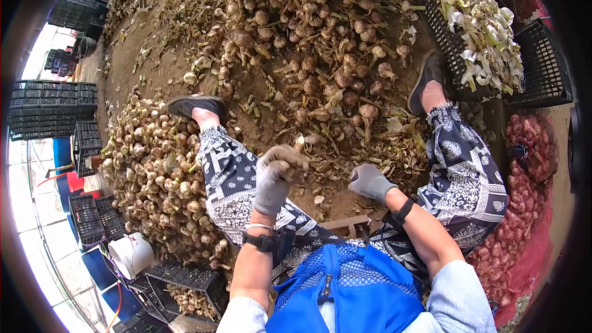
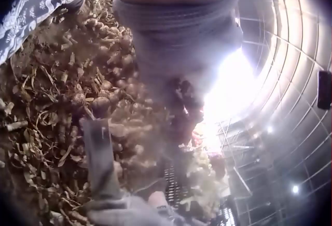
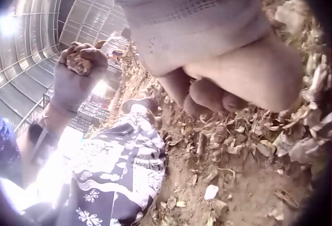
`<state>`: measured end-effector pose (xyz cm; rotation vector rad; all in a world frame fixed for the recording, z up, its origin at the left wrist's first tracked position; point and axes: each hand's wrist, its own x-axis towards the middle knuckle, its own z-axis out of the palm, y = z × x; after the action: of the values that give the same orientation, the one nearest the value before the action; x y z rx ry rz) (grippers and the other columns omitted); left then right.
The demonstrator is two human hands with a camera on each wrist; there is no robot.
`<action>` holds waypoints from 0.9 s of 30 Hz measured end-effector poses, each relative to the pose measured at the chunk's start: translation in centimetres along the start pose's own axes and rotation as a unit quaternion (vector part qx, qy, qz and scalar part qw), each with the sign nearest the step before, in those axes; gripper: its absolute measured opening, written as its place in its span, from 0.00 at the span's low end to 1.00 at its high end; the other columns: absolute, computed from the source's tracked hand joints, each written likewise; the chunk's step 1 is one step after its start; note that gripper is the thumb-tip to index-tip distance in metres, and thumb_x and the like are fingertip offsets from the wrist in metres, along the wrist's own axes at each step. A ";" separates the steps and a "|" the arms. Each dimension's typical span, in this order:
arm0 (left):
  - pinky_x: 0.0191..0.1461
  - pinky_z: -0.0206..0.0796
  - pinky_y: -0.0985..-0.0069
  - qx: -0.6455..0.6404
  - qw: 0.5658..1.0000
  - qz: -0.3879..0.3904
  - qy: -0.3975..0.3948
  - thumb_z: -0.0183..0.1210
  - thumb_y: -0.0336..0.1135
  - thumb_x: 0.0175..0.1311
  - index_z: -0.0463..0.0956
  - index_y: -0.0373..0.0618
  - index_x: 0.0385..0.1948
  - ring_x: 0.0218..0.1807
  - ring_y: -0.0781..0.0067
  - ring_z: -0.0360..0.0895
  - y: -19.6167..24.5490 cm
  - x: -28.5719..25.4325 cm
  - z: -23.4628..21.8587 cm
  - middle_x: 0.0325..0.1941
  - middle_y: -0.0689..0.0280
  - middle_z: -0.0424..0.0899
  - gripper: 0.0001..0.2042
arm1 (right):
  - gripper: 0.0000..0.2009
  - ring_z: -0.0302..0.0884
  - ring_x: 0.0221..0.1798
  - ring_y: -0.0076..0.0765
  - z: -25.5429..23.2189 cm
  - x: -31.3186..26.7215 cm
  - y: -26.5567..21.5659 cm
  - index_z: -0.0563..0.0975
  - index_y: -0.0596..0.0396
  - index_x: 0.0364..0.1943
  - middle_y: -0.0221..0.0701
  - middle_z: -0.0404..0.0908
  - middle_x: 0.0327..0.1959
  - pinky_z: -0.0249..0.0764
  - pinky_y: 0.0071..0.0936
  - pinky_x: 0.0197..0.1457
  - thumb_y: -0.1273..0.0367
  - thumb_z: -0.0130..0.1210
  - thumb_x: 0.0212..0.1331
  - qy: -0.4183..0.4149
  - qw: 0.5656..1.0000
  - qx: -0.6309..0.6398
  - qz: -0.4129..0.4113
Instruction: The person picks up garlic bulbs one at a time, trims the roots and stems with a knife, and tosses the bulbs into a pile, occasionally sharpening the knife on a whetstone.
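My left hand (image 1: pixel 275 179), in a grey glove with soiled fingers, is raised in front of my left knee. In the right wrist view its fingers curl round a garlic bulb (image 3: pixel 78 64). The gloved right hand (image 1: pixel 371 183) is a little lower, to its right, with fingers curled in. From that hand, in the left wrist view, a flat grey blade (image 2: pixel 98 151) sticks out; the head view does not show it. Beyond both hands a heap of untrimmed garlic (image 1: pixel 345 68) with dry stems covers the ground.
Left of my left leg lies a pile of trimmed garlic bulbs (image 1: pixel 163 166). A black crate (image 1: pixel 445 37) full of pale garlic trimmings stands beyond my right foot. Red net sacks (image 1: pixel 515 209) line the right side. A white bucket (image 1: pixel 131 255) and stacked crates (image 1: pixel 52 103) are on the left.
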<state>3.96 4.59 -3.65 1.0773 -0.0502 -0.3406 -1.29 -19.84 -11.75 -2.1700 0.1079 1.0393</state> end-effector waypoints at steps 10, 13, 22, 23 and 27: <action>0.35 0.73 0.83 0.308 0.856 0.110 0.400 0.51 0.40 0.73 0.78 0.44 0.43 0.39 0.75 0.79 6.6 -3.8 -9.5 0.41 0.61 0.83 0.11 | 0.10 0.77 0.29 0.25 -0.6 0.2 -0.4 0.82 0.57 0.32 0.28 0.81 0.24 0.73 0.27 0.36 0.66 0.68 0.51 0.122 0.923 0.365 0.019; 0.44 0.76 0.74 0.073 0.760 0.145 0.630 0.46 0.41 0.75 0.68 0.41 0.59 0.50 0.68 0.77 13.0 -6.0 -12.1 0.53 0.57 0.78 0.18 | 0.08 0.75 0.27 0.21 -0.2 1.7 1.3 0.83 0.56 0.33 0.24 0.82 0.25 0.73 0.25 0.33 0.69 0.68 0.52 0.181 0.888 0.419 0.045; 0.35 0.75 0.70 0.314 0.867 -0.268 0.278 0.55 0.59 0.69 0.74 0.40 0.55 0.32 0.64 0.85 -7.5 10.7 -8.4 0.39 0.54 0.86 0.28 | 0.09 0.75 0.29 0.19 -0.9 2.7 0.9 0.82 0.59 0.36 0.24 0.82 0.26 0.70 0.22 0.34 0.70 0.68 0.54 0.208 0.873 0.440 0.033; 0.43 0.74 0.66 0.447 0.818 -0.264 0.249 0.56 0.56 0.68 0.76 0.39 0.53 0.38 0.56 0.84 -11.4 12.2 -9.4 0.42 0.50 0.86 0.27 | 0.09 0.74 0.29 0.19 -1.2 2.6 1.1 0.82 0.59 0.36 0.24 0.82 0.27 0.70 0.22 0.34 0.70 0.67 0.54 0.215 0.866 0.450 0.037; 0.52 0.71 0.64 0.590 0.747 -0.228 0.206 0.59 0.47 0.66 0.79 0.37 0.48 0.45 0.49 0.83 -16.2 13.3 -6.9 0.43 0.47 0.86 0.21 | 0.08 0.69 0.29 0.15 -1.9 3.1 1.9 0.83 0.59 0.39 0.19 0.78 0.27 0.67 0.19 0.32 0.71 0.66 0.56 0.230 0.833 0.501 0.044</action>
<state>13.97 -0.39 -22.71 2.4397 0.4701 -0.5152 1.35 -21.80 -14.23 -1.3668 0.7969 0.3058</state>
